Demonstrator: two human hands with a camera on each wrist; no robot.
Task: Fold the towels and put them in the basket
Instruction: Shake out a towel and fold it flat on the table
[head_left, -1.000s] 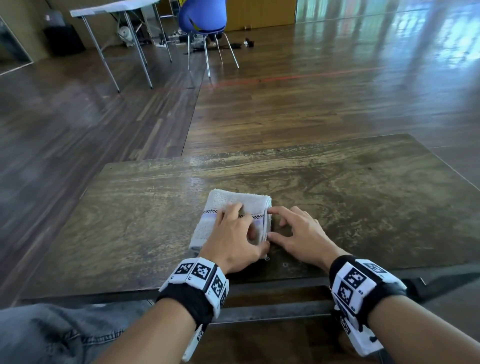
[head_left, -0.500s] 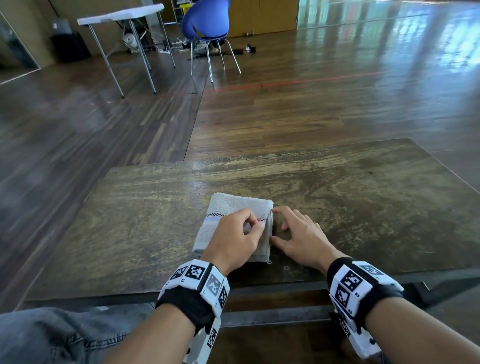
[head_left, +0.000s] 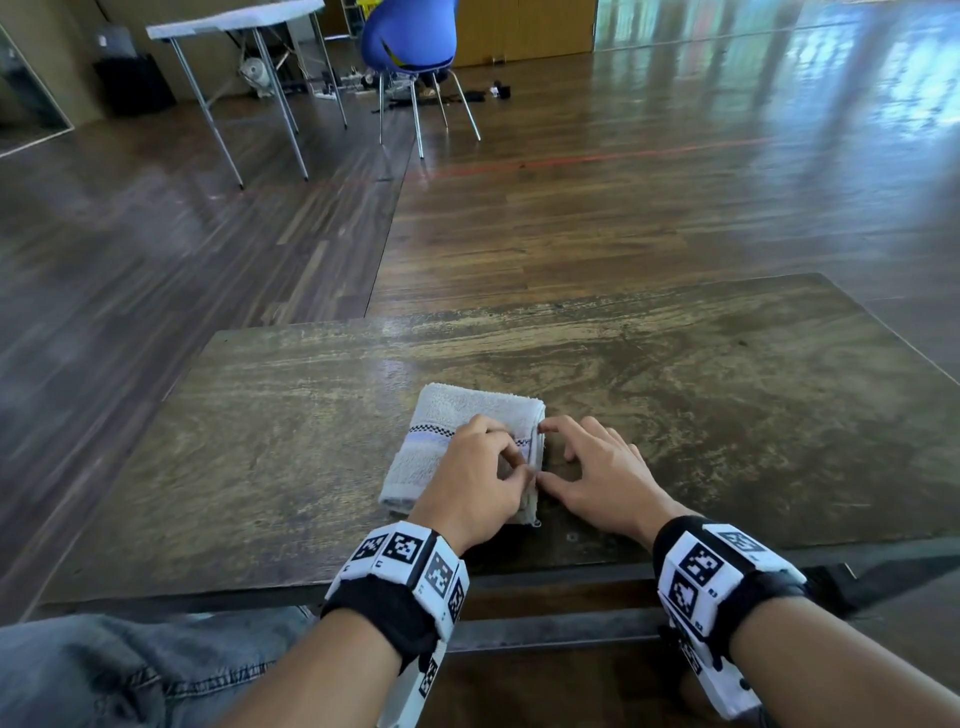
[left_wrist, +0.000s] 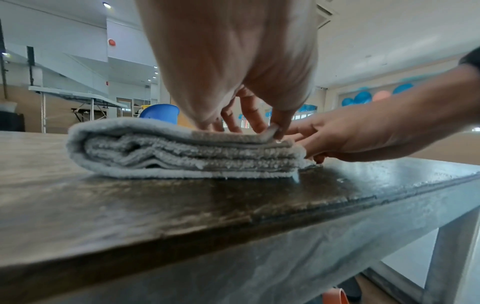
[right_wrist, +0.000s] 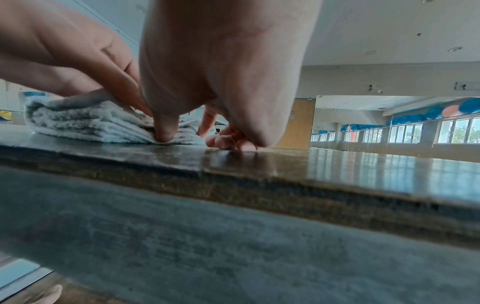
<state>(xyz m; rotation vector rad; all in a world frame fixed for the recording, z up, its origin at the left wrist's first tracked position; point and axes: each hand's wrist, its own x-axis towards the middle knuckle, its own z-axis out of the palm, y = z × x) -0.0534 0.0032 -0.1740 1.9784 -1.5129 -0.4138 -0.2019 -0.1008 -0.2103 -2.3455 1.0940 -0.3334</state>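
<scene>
**Squaring the last fold before the basket run**

Pinching the top layer at the towel's (head_left: 457, 441) open edge, the left hand (head_left: 475, 480) sits on the folded bundle with fingers curled round a small ridge of cloth. The right hand (head_left: 592, 475) lies spread on the counter (head_left: 727, 415) at the towel's 3 o'clock side, fingers relaxed, thumb and index fingertip touching the stacked edges and gripping nothing.

From where I stand, the pale grey terry towel rests near the counter's front edge, roughly centred, folded into a thick pad of several layers with a chequered band across the top. Its closed, rounded fold faces 9 o'clock; the loose edges face 3 o'clock, under both hands.

It looks light, soft and floppy, so the layers would likely slide apart if lifted by one corner. A better hold, by my reckoning, is one hand under the pad and one on top, or a clamp across the whole stack at the open edge.

No basket shows in any view, so its whereabouts cannot be told.
</scene>
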